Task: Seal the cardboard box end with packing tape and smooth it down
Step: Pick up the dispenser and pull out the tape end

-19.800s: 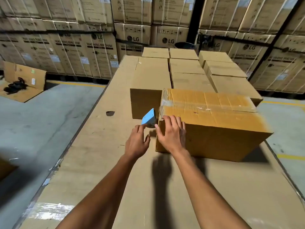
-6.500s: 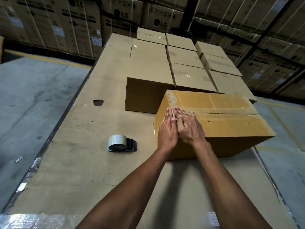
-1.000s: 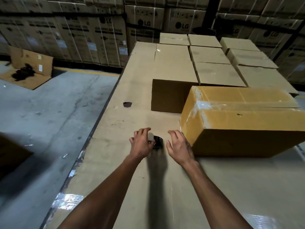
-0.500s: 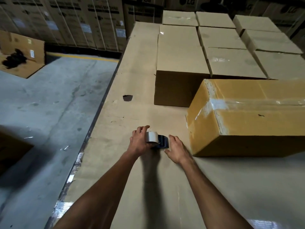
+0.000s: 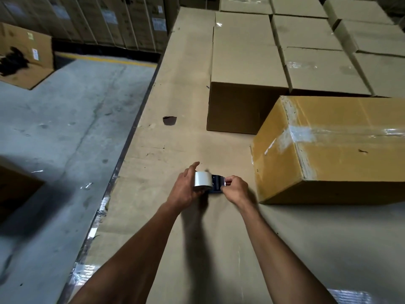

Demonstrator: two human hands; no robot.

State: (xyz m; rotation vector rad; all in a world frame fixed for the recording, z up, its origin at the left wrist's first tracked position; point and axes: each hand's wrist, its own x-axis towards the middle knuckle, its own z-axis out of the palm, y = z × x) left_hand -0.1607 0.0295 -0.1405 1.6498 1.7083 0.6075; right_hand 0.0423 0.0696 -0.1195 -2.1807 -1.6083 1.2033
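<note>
Yellow-brown cardboard box (image 5: 341,150) lies flat, glossy tape (image 5: 300,136) wrapping its end.

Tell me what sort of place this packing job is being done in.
Most likely a warehouse or storage depot. Tall stacked cartons line the far wall, a bare concrete floor carries a painted yellow line, and rows of sealed cardboard boxes sit on the cardboard-covered work surface.

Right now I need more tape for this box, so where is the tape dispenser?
In the head view the tape dispenser is low centre, held between the left hand and the right hand, just left of the yellow cardboard box.
</note>
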